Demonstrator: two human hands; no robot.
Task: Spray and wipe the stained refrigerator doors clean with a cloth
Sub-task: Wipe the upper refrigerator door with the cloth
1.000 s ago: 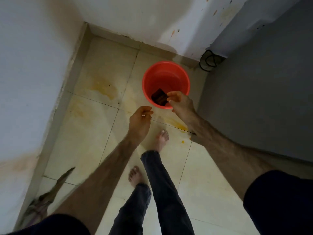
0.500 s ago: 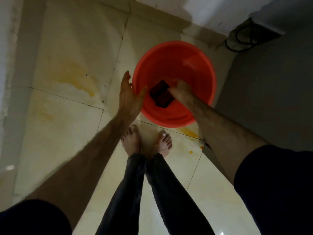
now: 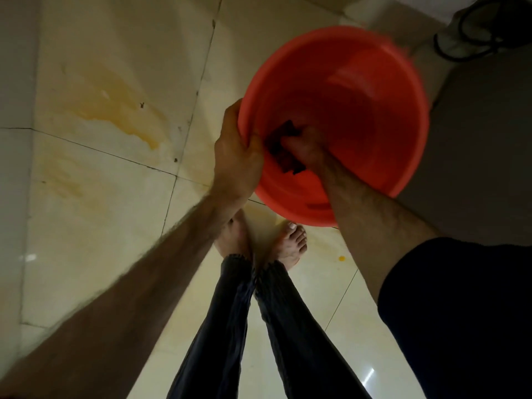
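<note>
A red plastic bucket (image 3: 374,116) stands on the tiled floor, tipped toward me. My left hand (image 3: 234,156) grips its near-left rim, thumb inside. My right hand (image 3: 305,145) reaches down inside the bucket and is closed on a dark cloth (image 3: 283,156), which hangs against the inner wall. The grey refrigerator side (image 3: 475,156) rises at the right, just behind the bucket. No spray bottle is in view.
Cream floor tiles carry yellow stains (image 3: 115,110) at the left. A black cable loop (image 3: 472,33) lies at the top right corner. My bare feet (image 3: 290,246) stand just below the bucket. A pale wall runs along the left edge.
I have bent closer to the bucket. My left hand went from open beside the rim to gripping it. My right hand pushed the cloth deeper inside.
</note>
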